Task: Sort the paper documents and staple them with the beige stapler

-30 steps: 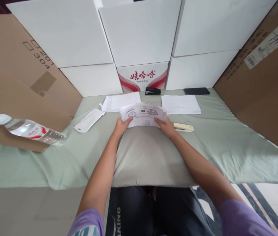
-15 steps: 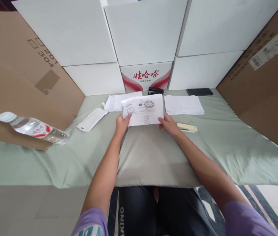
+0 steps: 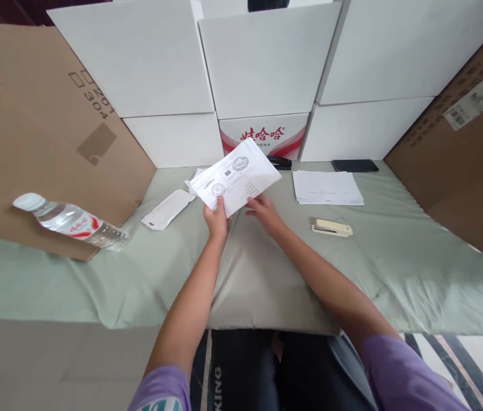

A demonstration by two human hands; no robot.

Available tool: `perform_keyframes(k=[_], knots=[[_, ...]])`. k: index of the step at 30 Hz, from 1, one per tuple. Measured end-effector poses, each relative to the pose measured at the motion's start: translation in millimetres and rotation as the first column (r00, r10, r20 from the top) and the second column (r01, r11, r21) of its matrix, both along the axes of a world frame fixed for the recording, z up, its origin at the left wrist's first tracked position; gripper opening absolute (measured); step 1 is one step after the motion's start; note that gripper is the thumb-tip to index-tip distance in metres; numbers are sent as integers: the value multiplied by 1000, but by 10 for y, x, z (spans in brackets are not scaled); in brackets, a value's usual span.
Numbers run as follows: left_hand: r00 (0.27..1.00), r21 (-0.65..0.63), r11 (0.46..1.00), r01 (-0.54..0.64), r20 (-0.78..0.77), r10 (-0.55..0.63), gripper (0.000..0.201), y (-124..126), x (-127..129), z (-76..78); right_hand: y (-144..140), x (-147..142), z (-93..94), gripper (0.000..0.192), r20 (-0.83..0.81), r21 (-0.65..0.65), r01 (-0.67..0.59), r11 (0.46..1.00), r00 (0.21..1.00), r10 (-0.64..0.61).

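Note:
A stack of printed paper sheets (image 3: 241,174) with round and oval stamps is tilted above the cloth, its right end raised towards the back. My left hand (image 3: 216,221) grips its lower left edge, thumb on top and fingers underneath. At the lower edge on the right, my right hand (image 3: 266,214) has its fingertips closed on the paper. Right of that hand lies a cream stapler (image 3: 332,228). Behind the raised sheets, a black stapler (image 3: 279,163) is partly hidden. Another paper pile (image 3: 327,188) rests flat at the back right.
A white packet (image 3: 168,209) and partly covered papers lie left of my hands. A water bottle (image 3: 72,222) leans at the far left near a cardboard panel (image 3: 31,142). White boxes (image 3: 267,63) form the back wall. A dark phone (image 3: 354,165) lies at the back right.
The held stack has turned counterclockwise, its right end rising. My right hand has moved left from its right corner along the lower edge. The view has shifted slightly.

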State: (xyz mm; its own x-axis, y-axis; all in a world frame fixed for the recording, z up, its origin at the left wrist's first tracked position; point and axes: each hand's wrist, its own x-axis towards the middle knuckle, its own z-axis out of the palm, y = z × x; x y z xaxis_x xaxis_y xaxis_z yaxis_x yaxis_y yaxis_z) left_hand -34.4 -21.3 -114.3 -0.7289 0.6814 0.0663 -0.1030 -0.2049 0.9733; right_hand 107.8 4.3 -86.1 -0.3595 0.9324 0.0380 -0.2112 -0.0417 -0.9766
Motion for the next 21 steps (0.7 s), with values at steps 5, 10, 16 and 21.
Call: perform_keyframes(k=[5, 10, 16, 21], knots=[[967, 178, 965, 191, 133, -216, 62, -49, -179, 142, 317, -76, 214, 29, 180, 132, 159, 978, 967, -182], [809, 158, 831, 533, 193, -555, 69, -117, -534, 269, 531, 438, 597, 11, 514, 140, -234, 962, 847, 131], [899, 176, 913, 367, 185, -397, 40, 1, -442, 134, 399, 493, 596, 29, 236, 24, -352, 936, 912, 337], [947, 292, 956, -18, 312, -77, 28, 67, -362, 145, 234, 135, 358, 48, -109, -28, -463, 886, 883, 457]])
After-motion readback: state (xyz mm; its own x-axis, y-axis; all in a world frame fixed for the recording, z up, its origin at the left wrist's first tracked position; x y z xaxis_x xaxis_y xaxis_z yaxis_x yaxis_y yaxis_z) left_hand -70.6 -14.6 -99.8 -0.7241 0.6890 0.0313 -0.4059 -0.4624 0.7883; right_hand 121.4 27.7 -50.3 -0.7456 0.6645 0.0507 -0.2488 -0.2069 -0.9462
